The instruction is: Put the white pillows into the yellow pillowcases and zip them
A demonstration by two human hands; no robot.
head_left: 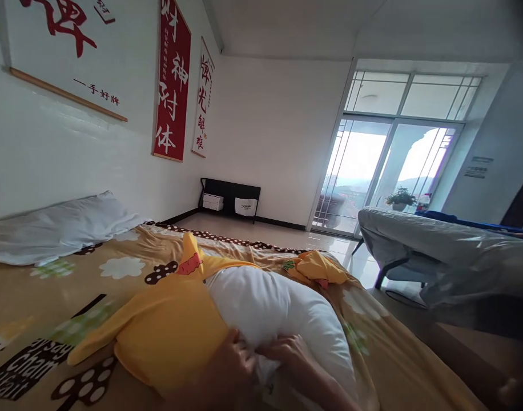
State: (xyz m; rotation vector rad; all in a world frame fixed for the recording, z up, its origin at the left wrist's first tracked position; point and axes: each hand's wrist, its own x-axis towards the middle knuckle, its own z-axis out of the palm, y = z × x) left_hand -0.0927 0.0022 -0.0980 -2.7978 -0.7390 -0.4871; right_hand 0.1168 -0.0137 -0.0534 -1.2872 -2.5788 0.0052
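Observation:
A white pillow (257, 302) lies across the bed, its left end inside a yellow pillowcase (171, 331). Its right end bulges out bare. My left hand (233, 362) is closed on the near edge of the pillowcase, where the yellow cloth meets the white. Just to its right, my right hand (289, 354) has its fingers bent down on the pillow's near side, gripping the white fabric. A small flap of white cloth (266, 368) shows between the hands. The undersides of both hands are hidden.
A patterned brown sheet (128, 242) covers the bed. A white pillow (68, 225) rests by the left wall, and a crumpled yellow cloth (319, 267) lies beyond the bare pillow. At right stands a table under a pale plastic cover (441, 228). A black rack (230, 191) stands at the back wall.

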